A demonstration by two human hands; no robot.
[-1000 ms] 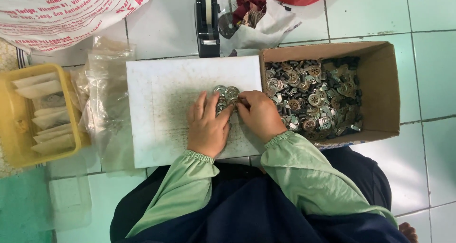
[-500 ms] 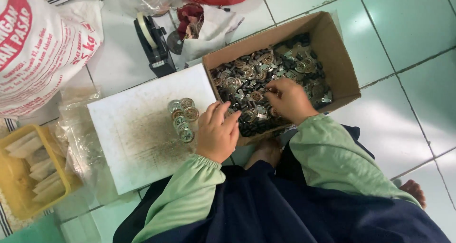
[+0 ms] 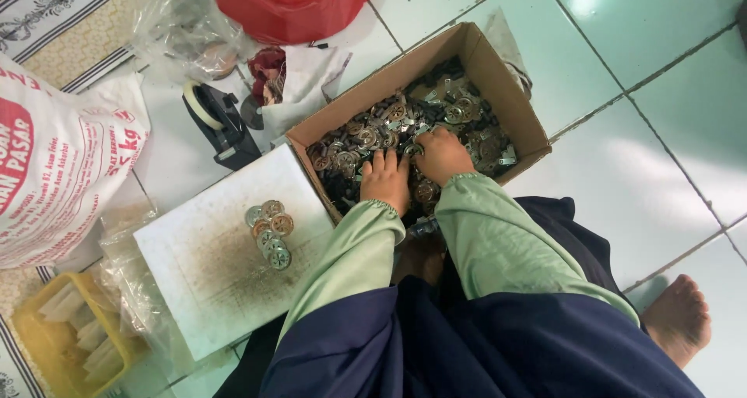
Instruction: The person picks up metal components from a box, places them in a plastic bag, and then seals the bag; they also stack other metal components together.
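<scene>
Hands both moved into the box of metal parts, leaving a small cluster behind on the white board.

Left hand [image 3: 387, 182] and right hand [image 3: 442, 155] lay side by side, palms down, in the cardboard box [image 3: 520, 116], fingers buried among the round metal parts [image 3: 373, 129] near the box's front edge; whether either grip had closed on a part could not be told. A second before, both hands had been pressed over the cluster of discs [image 3: 269, 233] at the board's far edge; half a second before, only the right had reached the box. Now that cluster sat alone, near the corner of the white board [image 3: 210, 281] beside the box, untouched. On the floor, a tape dispenser [image 3: 222, 122] stood just beyond the board's far edge, a yellow tray [image 3: 27, 343] off its left corner.
</scene>
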